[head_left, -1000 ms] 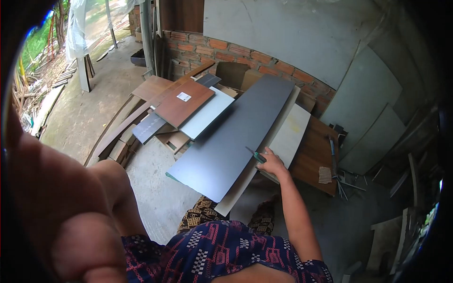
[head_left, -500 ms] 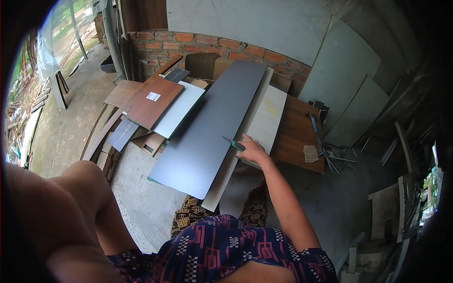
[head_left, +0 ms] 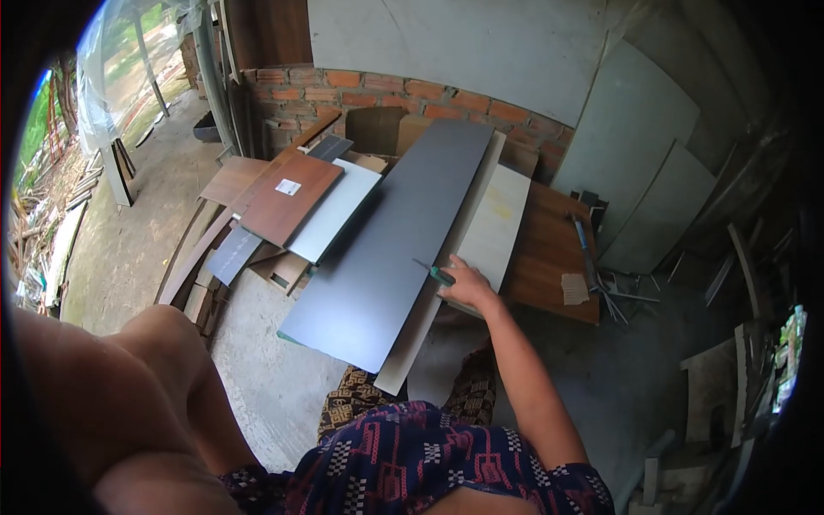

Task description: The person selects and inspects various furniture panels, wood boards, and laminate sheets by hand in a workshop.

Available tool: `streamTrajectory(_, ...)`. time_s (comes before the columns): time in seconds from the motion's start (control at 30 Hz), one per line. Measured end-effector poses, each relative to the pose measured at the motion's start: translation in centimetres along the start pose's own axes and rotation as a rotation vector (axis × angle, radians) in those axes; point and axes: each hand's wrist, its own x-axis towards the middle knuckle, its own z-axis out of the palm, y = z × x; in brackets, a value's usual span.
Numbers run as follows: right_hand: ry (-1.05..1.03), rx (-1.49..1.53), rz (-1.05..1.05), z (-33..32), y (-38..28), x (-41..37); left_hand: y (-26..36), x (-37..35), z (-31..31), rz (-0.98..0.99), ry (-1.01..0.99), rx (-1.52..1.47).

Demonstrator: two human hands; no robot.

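My right hand (head_left: 468, 283) is closed around a green-handled tool (head_left: 442, 275) with a thin dark shaft or blade pointing up and left. The hand rests by the right edge of a long dark grey board (head_left: 390, 232), and the tool's tip overlaps that board's surface. Under the grey board lie a narrow pale strip (head_left: 410, 343) and a cream board (head_left: 500, 206) with yellowish marks. My left arm (head_left: 112, 378) is bent up close to the camera at the left, its hand outside the picture.
Left of the grey board are a brown wood-grain panel (head_left: 296, 197) with a white label and a white panel (head_left: 339, 210). A blue-handled hammer (head_left: 581, 236) and corrugated piece (head_left: 574, 289) lie on a brown board (head_left: 536, 287). Behind stands a brick wall (head_left: 378, 81).
The whole scene has shifted slightly down and right with my head. My right hand stays at the same place beside the grey board, still holding the green-handled tool.
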Motion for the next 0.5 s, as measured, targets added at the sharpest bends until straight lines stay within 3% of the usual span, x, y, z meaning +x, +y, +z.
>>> streamTrajectory(0.33, 0.041, 0.056, 0.026, 0.2, -0.2, -0.5, 0.5, 1.7, 1.2, -0.034, -0.098, -0.126)
streamTrajectory(0.4, 0.045, 0.069, 0.028, 0.1, -0.2, -0.7, 0.9, 1.4, 1.9, -0.106, -0.196, -0.289)
streamTrajectory(0.5, 0.038, 0.073, 0.042, -0.5, -0.8, -1.5, 1.1, 1.4, 4.9, -0.157, -0.428, -0.878)
